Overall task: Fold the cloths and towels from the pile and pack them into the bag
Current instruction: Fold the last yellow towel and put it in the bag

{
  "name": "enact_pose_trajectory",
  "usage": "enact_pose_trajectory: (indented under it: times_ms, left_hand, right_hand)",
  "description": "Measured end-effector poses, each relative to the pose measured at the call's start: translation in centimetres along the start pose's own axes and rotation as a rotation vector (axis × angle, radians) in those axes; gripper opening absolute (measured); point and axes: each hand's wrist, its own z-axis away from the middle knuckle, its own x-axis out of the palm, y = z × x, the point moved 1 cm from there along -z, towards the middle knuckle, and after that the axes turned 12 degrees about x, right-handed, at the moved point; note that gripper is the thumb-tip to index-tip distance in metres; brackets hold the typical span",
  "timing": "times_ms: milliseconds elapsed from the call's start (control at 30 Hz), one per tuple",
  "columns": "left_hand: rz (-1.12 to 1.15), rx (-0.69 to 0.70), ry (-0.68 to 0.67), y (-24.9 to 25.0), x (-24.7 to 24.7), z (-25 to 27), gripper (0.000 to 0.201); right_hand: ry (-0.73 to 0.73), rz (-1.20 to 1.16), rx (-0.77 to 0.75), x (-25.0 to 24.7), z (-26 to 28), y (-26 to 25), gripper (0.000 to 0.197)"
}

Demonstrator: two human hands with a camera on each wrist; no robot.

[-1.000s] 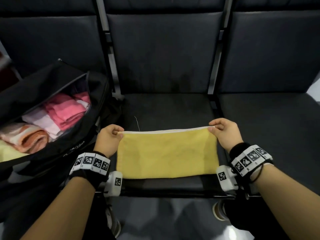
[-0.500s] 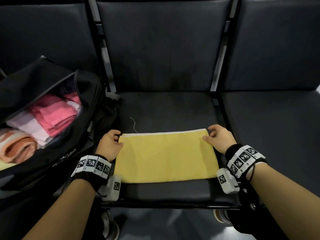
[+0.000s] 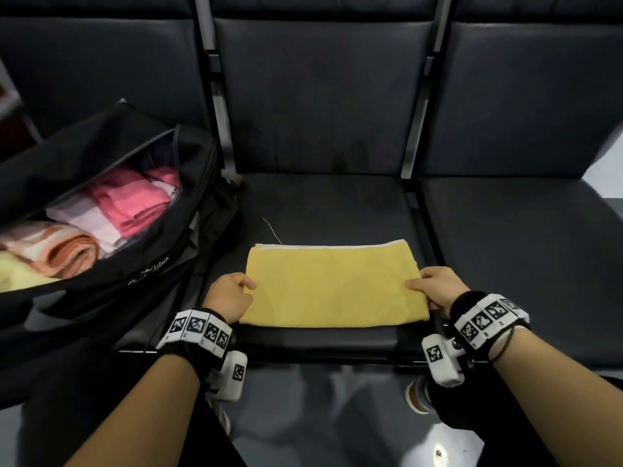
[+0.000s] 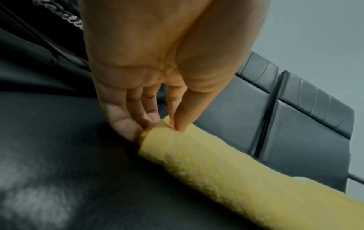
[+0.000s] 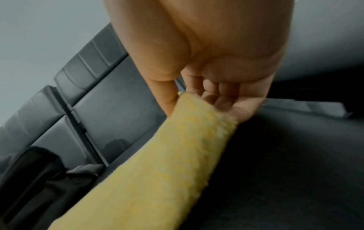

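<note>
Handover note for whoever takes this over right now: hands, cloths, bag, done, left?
Left hand: pinches the yellow cloth at its left edge.
Right hand: pinches its right edge.
Cloth lies flat on the middle seat, folded into a long rectangle.
Bag stands open on the left seat, with pink, white and orange folded cloths inside.
Left: fold the yellow cloth smaller, pack it. No pile in view.

The yellow towel point(image 3: 333, 288) is nubbly terry cloth, matt, with a smooth white hem. The seat point(image 3: 330, 203) looks like dark leatherette with a dull sheen. The black bag point(image 3: 101, 153) is smooth woven fabric; the pink towels point(image 3: 135, 203) inside are soft matt cloth
</note>
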Motion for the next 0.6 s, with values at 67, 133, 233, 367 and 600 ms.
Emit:
enact_pose_trajectory:
  times_ms: [67, 133, 233, 367, 600]
  left_hand:
    - [0.023, 0.012, -0.037, 0.5, 0.4, 0.3, 0.027]
    - [0.055, 0.025, -0.069, 1.0, 0.7, 0.4, 0.027]
    - [0.045, 0.044, -0.064, 1.3, 0.4, 0.2, 0.025]
    - [0.128, 0.051, 0.029, 1.9, -0.4, 0.0, 0.026]
    - [0.734, -0.113, -0.008, 2.4, -0.7, 0.5, 0.014]
  right_hand:
    - [0.009, -0.052, 0.073, -1.0, 0.9, 0.2, 0.018]
    - [0.015, -0.112, 0.101, -1.5, 2.1, -0.3, 0.015]
    - [-0.033, -0.199, 0.018, -1.1, 3.9, -2.5, 0.006]
    - [-0.149, -0.266, -0.115, 2.6, 6.9, -7.2, 0.026]
    - [-0.263, -0.072, -0.160, 14.1, 10.4, -11.9, 0.040]
